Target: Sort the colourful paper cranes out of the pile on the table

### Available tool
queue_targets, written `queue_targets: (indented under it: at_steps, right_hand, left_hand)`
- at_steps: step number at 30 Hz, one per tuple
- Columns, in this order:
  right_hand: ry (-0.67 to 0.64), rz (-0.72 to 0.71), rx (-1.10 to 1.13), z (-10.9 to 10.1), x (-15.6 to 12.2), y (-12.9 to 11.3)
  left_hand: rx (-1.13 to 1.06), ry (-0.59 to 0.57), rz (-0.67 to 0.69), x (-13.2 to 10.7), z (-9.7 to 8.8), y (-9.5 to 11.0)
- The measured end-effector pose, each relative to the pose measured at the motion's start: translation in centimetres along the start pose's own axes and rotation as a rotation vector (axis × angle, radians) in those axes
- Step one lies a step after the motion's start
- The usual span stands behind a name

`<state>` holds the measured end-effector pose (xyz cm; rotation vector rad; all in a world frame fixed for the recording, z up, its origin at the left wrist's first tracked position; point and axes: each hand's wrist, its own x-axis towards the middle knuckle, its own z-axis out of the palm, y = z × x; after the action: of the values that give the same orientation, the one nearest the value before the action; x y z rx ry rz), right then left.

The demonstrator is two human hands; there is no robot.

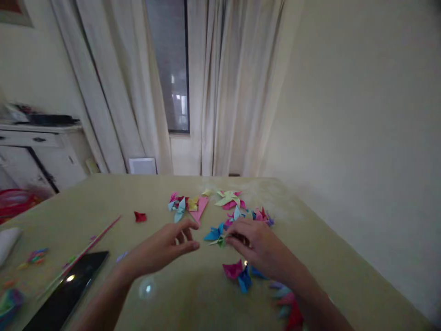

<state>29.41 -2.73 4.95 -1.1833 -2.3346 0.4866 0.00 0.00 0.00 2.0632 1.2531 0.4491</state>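
Observation:
Folded paper pieces in pink, blue, green and yellow lie scattered on a beige table. My right hand reaches into them with its fingers curled over a small green folded piece next to a blue one. My left hand hovers a little to the left of it, fingers loosely spread and holding nothing. A pink paper triangle lies just beyond my left fingertips. More pink and blue folded pieces sit under my right wrist.
A dark phone or tablet lies at the lower left beside a long pink stick. A lone red paper piece sits mid-left. Behind the table are white curtains, a window and a white cabinet.

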Motion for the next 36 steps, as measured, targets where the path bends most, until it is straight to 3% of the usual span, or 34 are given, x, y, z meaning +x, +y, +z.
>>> queue_targets:
  at_steps: [2, 5, 7, 9, 10, 12, 15, 20, 22, 25, 28, 31, 33, 35, 36]
  right_hand:
    - [0.033, 0.046, -0.051, -1.4, -0.3, 0.8]
    - [0.015, 0.128, -0.127, -2.8, -0.5, 2.0]
    - [-0.036, 0.192, -0.178, -3.3, -0.6, 2.8]
    - [-0.067, 0.262, -0.242, -3.6, -0.9, 3.2]
    - [-0.062, 0.289, -0.272, -3.8, -1.2, 3.3]
    - [-0.026, 0.307, -0.306, -4.3, -1.7, 3.1]
    - [0.036, 0.224, -0.228, -4.9, -2.4, 2.0]
    - [0.030, 0.031, 0.058, -4.4, -2.4, 0.3]
    - [0.045, -0.047, 0.135, -4.1, -2.1, 0.2]
    - [0.140, -0.119, 0.186, -4.0, -1.7, 0.3]
    - [0.230, -0.092, 0.191, -4.0, -1.2, 0.8]
    - [0.285, -0.033, 0.153, -3.5, -0.6, 1.9]
    - [0.327, 0.005, 0.100, -2.9, 0.0, 2.7]
    - [0.369, 0.049, 0.044, -2.0, 0.7, 3.5]
    - [0.383, 0.072, 0.015, -1.6, 1.0, 3.8]
  left_hand:
    - [0.262, 0.196, -0.118, -1.9, -0.6, -5.5]
    - [0.616, 0.358, -0.318, -4.6, -0.9, -13.4]
    - [0.605, 0.341, -0.408, -6.0, -0.6, -17.3]
    - [0.482, 0.326, -0.343, -6.6, -0.1, -19.2]
    - [0.418, 0.333, -0.309, -6.6, 0.2, -19.1]
    - [0.305, 0.356, -0.271, -5.7, 0.8, -17.2]
    - [0.094, 0.347, -0.212, -3.4, 2.1, -10.4]
    - [-0.232, 0.205, 0.095, 0.4, 4.2, 2.9]
    - [-0.363, 0.180, 0.224, 1.6, 4.7, 6.5]
    - [-0.545, 0.139, 0.318, 3.0, 5.2, 9.3]
    - [-0.640, 0.105, 0.326, 4.3, 5.3, 9.1]
    - [-0.642, 0.145, 0.311, 6.0, 5.0, 5.9]
    - [-0.496, 0.275, 0.223, 7.4, 4.5, 2.3]
    - [-0.149, 0.540, 0.054, 8.5, 4.1, -1.9]
    - [-0.080, 0.621, -0.010, 8.9, 4.1, -3.9]
